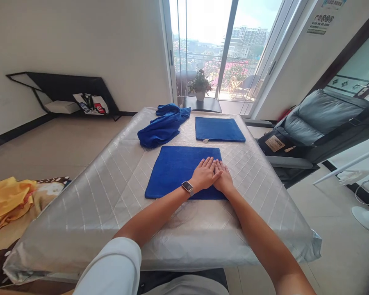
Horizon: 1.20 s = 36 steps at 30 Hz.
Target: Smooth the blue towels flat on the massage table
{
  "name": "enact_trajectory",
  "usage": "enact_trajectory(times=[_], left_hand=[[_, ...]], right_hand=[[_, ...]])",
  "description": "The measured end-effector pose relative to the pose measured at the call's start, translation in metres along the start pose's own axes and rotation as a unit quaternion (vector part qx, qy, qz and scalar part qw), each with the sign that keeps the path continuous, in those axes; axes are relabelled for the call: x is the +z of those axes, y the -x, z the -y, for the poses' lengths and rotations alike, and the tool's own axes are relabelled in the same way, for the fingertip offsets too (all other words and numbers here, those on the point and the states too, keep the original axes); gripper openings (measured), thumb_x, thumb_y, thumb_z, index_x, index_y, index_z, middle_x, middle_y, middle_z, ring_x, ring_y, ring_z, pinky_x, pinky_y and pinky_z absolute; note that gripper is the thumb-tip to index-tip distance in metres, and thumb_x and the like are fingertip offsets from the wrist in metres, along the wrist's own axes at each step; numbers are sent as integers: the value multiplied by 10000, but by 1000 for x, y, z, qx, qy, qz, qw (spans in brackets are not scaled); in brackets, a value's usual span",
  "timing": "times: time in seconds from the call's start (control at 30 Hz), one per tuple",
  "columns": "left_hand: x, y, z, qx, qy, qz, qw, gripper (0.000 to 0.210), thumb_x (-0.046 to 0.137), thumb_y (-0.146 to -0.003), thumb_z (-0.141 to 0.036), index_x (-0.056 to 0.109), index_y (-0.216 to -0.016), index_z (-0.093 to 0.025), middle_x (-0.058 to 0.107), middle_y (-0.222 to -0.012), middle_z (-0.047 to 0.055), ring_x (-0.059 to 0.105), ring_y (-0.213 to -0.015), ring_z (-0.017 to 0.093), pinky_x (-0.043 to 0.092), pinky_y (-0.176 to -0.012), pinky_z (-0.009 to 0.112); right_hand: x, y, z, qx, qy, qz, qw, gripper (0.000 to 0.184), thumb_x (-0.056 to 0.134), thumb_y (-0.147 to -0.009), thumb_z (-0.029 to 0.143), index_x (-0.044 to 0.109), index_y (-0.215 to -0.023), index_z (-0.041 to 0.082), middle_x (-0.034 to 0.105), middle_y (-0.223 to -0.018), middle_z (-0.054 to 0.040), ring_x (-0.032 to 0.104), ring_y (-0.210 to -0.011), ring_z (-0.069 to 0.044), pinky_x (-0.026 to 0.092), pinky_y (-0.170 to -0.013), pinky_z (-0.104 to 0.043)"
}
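A blue cloth (pixel 172 172) lies flat in a rough rectangle near the middle of the table. Flat on its right part rests my left hand (pixel 204 175), fingers stretched out, a watch on the wrist. Side by side with it, my right hand (pixel 223 177) presses on the cloth's right edge, also with straight fingers; the left thumb overlaps it. Beyond them sits a second blue cloth (pixel 219 129), folded into a neat rectangle with a small white tag on its near edge. To its left is a crumpled blue cloth (pixel 162 125) in a loose heap.
A silvery quilted cover (pixel 110 209) drapes over the table. On the right stands a dark armchair (pixel 322 123) with a black bag on it. Yellow fabric (pixel 10 200) lies at the left. A potted plant (pixel 200 85) stands on a chair by the glass door.
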<state>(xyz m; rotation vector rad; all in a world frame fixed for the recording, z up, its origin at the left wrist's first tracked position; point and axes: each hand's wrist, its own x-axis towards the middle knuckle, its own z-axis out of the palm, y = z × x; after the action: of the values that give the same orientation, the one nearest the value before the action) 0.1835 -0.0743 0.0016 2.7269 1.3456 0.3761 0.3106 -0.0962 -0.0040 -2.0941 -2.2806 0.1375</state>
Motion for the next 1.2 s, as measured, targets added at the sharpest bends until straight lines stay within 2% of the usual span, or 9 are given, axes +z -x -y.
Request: enact_trajectory(times=[0.1,0.17,0.37,0.53,0.63,0.8,0.97,1.1,1.2], left_hand=[[11,4,10,-29,22,1,999,774,143,-1058,-586,343,-1595,-66,322,-1664,160,247,-1567,256,167,-1292,429],[11,15,23,-43,24,6,999,791,143,-1048,-617,334,-1603,-86,317,-1668,151,242,-1569,254,168,-1292,437],[-7,58,78,-96,-5,18,995,846,127,-1020,-688,300,-1620,-116,293,-1682,138,211,-1578,257,155,-1291,456],[-21,94,127,-168,-38,25,985,885,88,-1024,-666,284,-1606,-28,260,-1683,185,204,-1579,280,149,-1291,470],[-24,110,146,-213,-41,18,976,890,90,-1028,-652,271,-1600,4,252,-1681,207,209,-1575,305,168,-1285,486],[-23,116,157,-233,-28,-13,972,869,113,-1029,-654,309,-1592,-22,291,-1664,225,260,-1556,338,257,-1252,514],[-23,113,159,-238,-33,-32,970,882,136,-1023,-667,326,-1581,-11,319,-1650,242,288,-1544,345,272,-1246,490],[-23,114,163,-232,-37,-29,971,869,138,-1028,-654,337,-1574,-8,333,-1639,254,304,-1538,351,289,-1234,504],[-23,115,164,-230,-35,-22,972,860,131,-1029,-655,333,-1581,-26,327,-1646,241,309,-1537,337,281,-1239,493]], right_hand=[[0,-1,1,8,-4,-7,1000,637,238,-1070,378,236,-1646,104,187,-1716,-102,150,-1591,-232,148,-1281,-403],[1,-2,2,13,-11,-10,1000,642,206,-1081,410,241,-1643,101,198,-1714,-108,158,-1589,-233,145,-1279,-412],[1,-3,4,22,-25,-6,999,662,162,-1088,444,233,-1642,87,185,-1717,-97,142,-1592,-228,125,-1281,-422],[2,-4,3,25,-15,-3,1000,665,166,-1087,432,209,-1643,71,172,-1719,-97,144,-1591,-229,133,-1281,-429],[2,-4,3,28,-4,-6,1000,661,166,-1086,429,215,-1643,77,174,-1719,-97,151,-1590,-227,131,-1281,-424],[-1,0,9,38,21,-11,999,665,158,-1079,434,232,-1642,87,203,-1712,-97,179,-1584,-244,144,-1277,-457],[-8,-1,10,20,75,-15,997,668,170,-1075,433,268,-1632,78,245,-1701,-110,174,-1583,-282,74,-1281,-504],[-20,-23,2,24,70,29,997,674,165,-1074,463,253,-1641,110,222,-1707,-107,188,-1580,-283,129,-1271,-508],[-24,-45,-2,24,48,18,998,680,154,-1081,460,217,-1645,87,194,-1715,-114,164,-1587,-256,143,-1273,-460]])
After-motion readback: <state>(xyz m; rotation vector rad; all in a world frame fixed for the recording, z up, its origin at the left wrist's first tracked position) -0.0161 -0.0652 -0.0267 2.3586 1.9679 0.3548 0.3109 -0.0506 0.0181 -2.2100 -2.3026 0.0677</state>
